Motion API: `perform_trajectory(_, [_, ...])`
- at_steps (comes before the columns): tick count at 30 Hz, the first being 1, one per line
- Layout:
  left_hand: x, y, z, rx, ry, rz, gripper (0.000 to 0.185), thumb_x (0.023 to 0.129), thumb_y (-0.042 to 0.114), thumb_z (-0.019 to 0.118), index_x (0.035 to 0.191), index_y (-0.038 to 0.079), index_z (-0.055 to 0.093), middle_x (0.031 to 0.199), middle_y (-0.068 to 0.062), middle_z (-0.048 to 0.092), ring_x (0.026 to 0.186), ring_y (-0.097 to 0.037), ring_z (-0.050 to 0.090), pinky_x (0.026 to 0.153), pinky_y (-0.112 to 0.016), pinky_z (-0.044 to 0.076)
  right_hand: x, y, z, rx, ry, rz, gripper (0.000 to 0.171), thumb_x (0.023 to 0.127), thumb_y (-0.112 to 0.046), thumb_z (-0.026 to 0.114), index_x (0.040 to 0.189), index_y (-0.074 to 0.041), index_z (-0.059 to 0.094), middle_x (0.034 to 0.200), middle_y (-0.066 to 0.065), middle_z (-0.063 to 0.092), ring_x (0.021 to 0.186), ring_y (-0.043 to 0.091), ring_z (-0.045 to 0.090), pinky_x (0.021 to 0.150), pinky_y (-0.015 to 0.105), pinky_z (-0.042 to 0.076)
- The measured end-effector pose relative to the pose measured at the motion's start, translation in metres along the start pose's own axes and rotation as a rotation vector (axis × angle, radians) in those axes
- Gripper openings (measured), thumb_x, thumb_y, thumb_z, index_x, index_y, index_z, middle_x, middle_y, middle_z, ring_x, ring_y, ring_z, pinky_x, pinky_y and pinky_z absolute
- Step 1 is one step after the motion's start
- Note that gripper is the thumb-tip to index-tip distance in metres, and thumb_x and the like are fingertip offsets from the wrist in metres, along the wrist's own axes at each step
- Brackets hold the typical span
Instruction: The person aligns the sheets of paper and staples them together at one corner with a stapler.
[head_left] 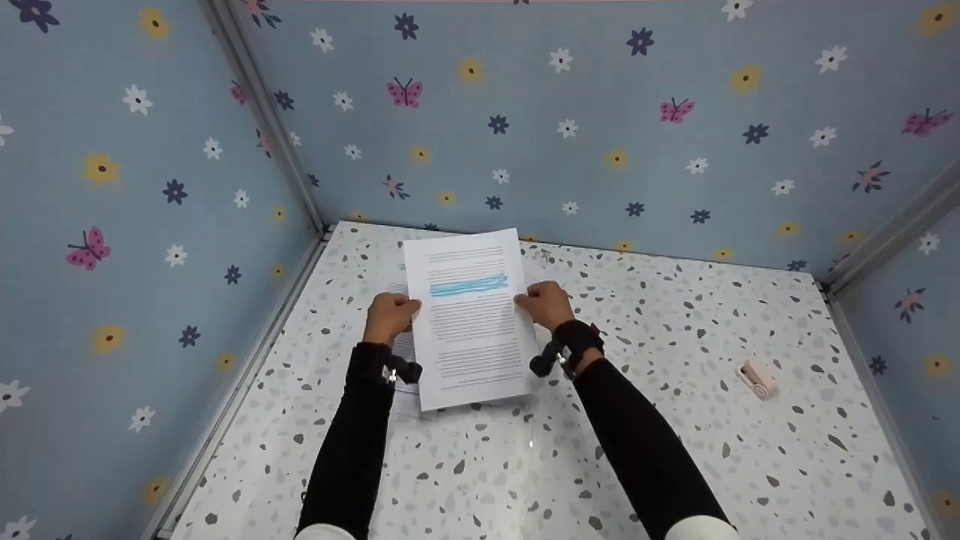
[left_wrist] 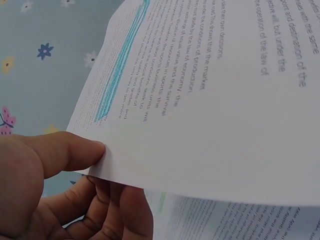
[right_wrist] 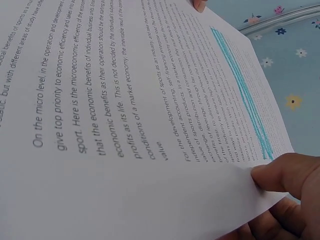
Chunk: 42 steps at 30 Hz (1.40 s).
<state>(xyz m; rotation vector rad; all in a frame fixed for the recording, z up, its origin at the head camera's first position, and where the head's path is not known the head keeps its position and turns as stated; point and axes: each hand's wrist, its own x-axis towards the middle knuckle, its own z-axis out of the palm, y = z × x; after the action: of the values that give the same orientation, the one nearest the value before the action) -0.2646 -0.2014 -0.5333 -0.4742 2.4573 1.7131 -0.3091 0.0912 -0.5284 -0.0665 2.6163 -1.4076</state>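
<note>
Nearest the person, the speckled surface (head_left: 525, 465) lies bare between the two black sleeves. Further on, the left hand (head_left: 388, 316) pinches the left edge of a printed sheet (head_left: 469, 322), thumb on top and fingers beneath, and the right hand (head_left: 546, 303) pinches the right edge likewise. The sheet is lifted above more printed pages (head_left: 403, 349) lying under it. A small pink object (head_left: 756, 379) sits well apart to the right. Flowered walls (head_left: 600, 127) close in behind and at both sides.
</note>
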Motion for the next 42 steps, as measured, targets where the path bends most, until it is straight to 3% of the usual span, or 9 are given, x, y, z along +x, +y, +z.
perform_trajectory(7, [-0.003, 0.027, 0.017, -0.047, -0.023, 0.038, 0.023, 0.100, 0.014, 0.062, 0.103, -0.007, 0.071, 0.095, -0.013, 0.067, 0.076, -0.017, 0.063, 0.075, -0.033, 0.054, -0.008, 0.002, -0.028, 0.017, 0.045, -0.028, 0.035, 0.097, -0.014, 0.066, 0.065, -0.009, 0.053, 0.061, 0.003, 0.051, 0.054, 0.015, 0.046, 0.054, 0.028, 0.038])
perform_trajectory(11, [-0.004, 0.039, 0.029, -0.054, -0.042, 0.068, 0.022, 0.100, 0.014, 0.063, 0.104, -0.006, 0.071, 0.102, -0.015, 0.067, 0.078, -0.017, 0.063, 0.078, -0.035, 0.055, -0.013, 0.007, -0.047, 0.002, 0.061, -0.030, 0.031, 0.098, -0.016, 0.066, 0.069, -0.007, 0.058, 0.063, 0.003, 0.052, 0.056, 0.016, 0.045, 0.055, 0.029, 0.039])
perform_trajectory(16, [-0.010, 0.046, 0.050, -0.043, -0.086, 0.102, 0.024, 0.100, 0.014, 0.063, 0.079, 0.002, 0.061, 0.086, -0.010, 0.061, 0.074, -0.019, 0.058, 0.078, -0.038, 0.052, -0.025, 0.019, -0.072, -0.050, 0.075, -0.055, 0.043, 0.098, -0.016, 0.066, 0.062, -0.011, 0.044, 0.056, 0.000, 0.031, 0.050, 0.015, 0.030, 0.053, 0.030, 0.028])
perform_trajectory(18, [-0.012, 0.047, 0.058, -0.046, -0.097, 0.112, 0.025, 0.100, 0.014, 0.063, 0.077, 0.006, 0.058, 0.082, -0.007, 0.060, 0.074, -0.019, 0.058, 0.076, -0.038, 0.052, -0.030, 0.024, -0.081, -0.056, 0.079, -0.061, 0.045, 0.098, -0.017, 0.066, 0.060, -0.012, 0.041, 0.056, 0.000, 0.027, 0.049, 0.015, 0.026, 0.052, 0.031, 0.025])
perform_trajectory(25, [-0.019, 0.052, 0.090, 0.040, -0.128, 0.215, 0.029, 0.100, 0.015, 0.064, 0.074, 0.008, 0.054, 0.075, -0.006, 0.058, 0.071, -0.018, 0.058, 0.068, -0.031, 0.049, -0.046, 0.043, -0.107, -0.066, 0.107, -0.029, 0.035, 0.098, -0.017, 0.066, 0.067, -0.008, 0.055, 0.057, 0.000, 0.040, 0.053, 0.016, 0.037, 0.055, 0.031, 0.032])
perform_trajectory(31, [-0.020, 0.058, 0.113, 0.157, -0.146, 0.308, 0.038, 0.099, 0.015, 0.065, 0.065, 0.011, 0.049, 0.060, -0.002, 0.051, 0.061, -0.017, 0.055, 0.055, -0.029, 0.037, -0.058, 0.062, -0.124, -0.065, 0.132, -0.019, 0.045, 0.098, -0.017, 0.066, 0.061, -0.010, 0.042, 0.055, -0.001, 0.032, 0.049, 0.015, 0.031, 0.052, 0.030, 0.028])
perform_trajectory(32, [-0.020, 0.059, 0.117, 0.174, -0.152, 0.319, 0.041, 0.099, 0.014, 0.065, 0.063, 0.012, 0.047, 0.058, -0.002, 0.049, 0.059, -0.017, 0.055, 0.055, -0.029, 0.035, -0.060, 0.065, -0.126, -0.062, 0.137, -0.016, 0.043, 0.098, -0.017, 0.066, 0.061, -0.010, 0.045, 0.055, -0.002, 0.035, 0.049, 0.014, 0.033, 0.052, 0.029, 0.029])
perform_trajectory(38, [-0.022, 0.056, 0.144, 0.215, -0.191, 0.331, 0.041, 0.097, 0.013, 0.066, 0.060, 0.013, 0.048, 0.056, 0.000, 0.050, 0.055, -0.015, 0.051, 0.053, -0.028, 0.033, -0.076, 0.090, -0.136, -0.047, 0.155, 0.033, 0.040, 0.098, -0.016, 0.066, 0.062, -0.009, 0.050, 0.055, -0.003, 0.037, 0.051, 0.014, 0.032, 0.053, 0.029, 0.028])
perform_trajectory(42, [-0.026, 0.053, 0.166, 0.230, -0.218, 0.330, 0.041, 0.096, 0.013, 0.067, 0.059, 0.013, 0.048, 0.056, 0.000, 0.051, 0.053, -0.014, 0.048, 0.051, -0.028, 0.032, -0.089, 0.112, -0.143, -0.066, 0.167, 0.044, 0.047, 0.098, -0.016, 0.066, 0.059, -0.013, 0.040, 0.053, -0.001, 0.035, 0.050, 0.015, 0.032, 0.053, 0.030, 0.027])
